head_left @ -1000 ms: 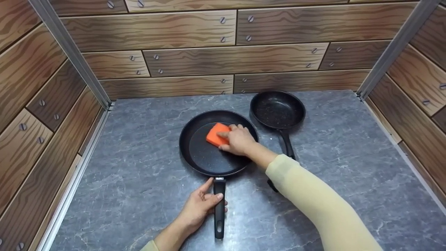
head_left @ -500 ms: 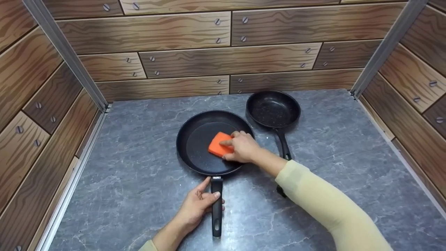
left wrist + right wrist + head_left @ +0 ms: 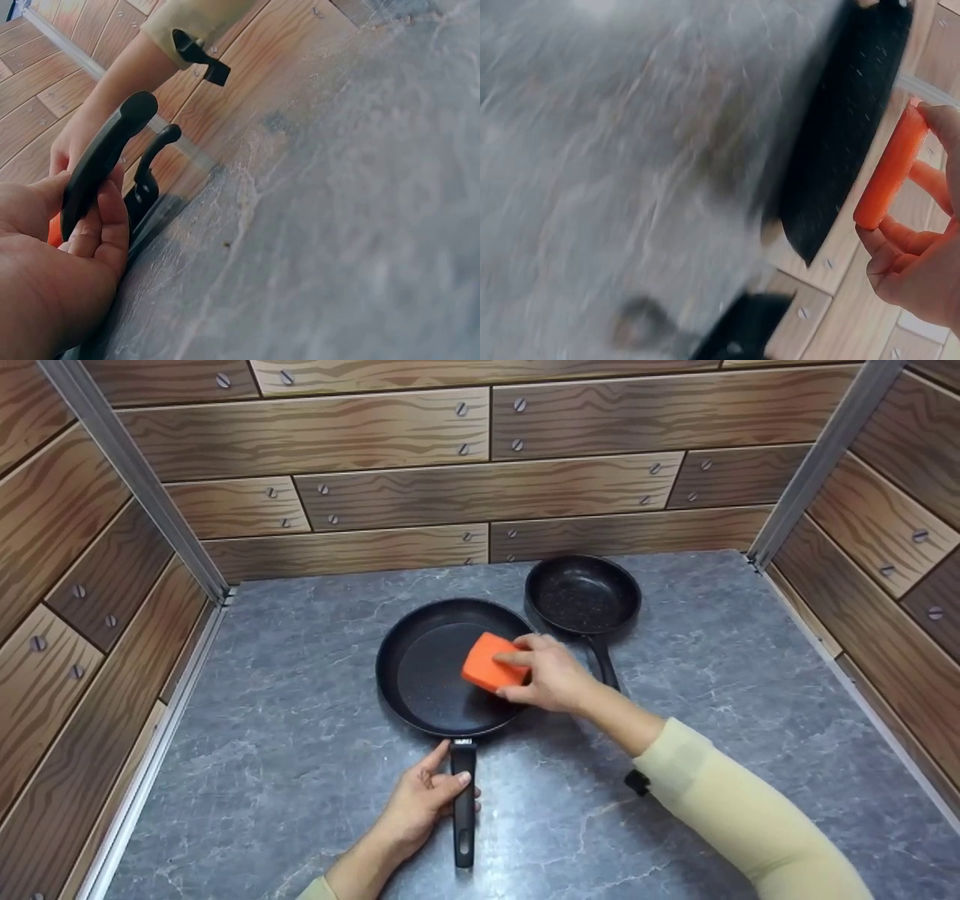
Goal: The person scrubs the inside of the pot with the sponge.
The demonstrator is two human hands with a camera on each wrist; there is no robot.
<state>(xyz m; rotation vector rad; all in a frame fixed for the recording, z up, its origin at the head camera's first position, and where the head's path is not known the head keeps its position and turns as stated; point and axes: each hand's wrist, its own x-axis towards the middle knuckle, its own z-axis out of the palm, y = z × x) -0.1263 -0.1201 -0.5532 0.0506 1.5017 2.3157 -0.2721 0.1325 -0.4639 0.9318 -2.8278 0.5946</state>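
A large black frying pan (image 3: 424, 675) stands on the grey marbled table, its handle pointing toward me. My left hand (image 3: 424, 802) grips that handle (image 3: 464, 840), thumb on top and fingers curled beneath, as the left wrist view also shows. Over the right side of the pan, my right hand (image 3: 555, 675) pinches an orange sponge (image 3: 487, 664) by its edges. In the right wrist view the sponge (image 3: 892, 165) appears edge-on between thumb and fingers, with a gap between it and the pan wall (image 3: 840, 142).
A smaller black frying pan (image 3: 583, 596) stands behind and to the right, its handle (image 3: 602, 664) partly behind my right hand and wrist. Wood-patterned walls (image 3: 390, 495) with metal corner posts enclose the table (image 3: 300, 697) at the back and both sides.
My right hand has drawn the sponge rightward and up off the pan's floor; it lay flatter there before. The left hand keeps its grip on the handle. The whole view has shifted slightly.
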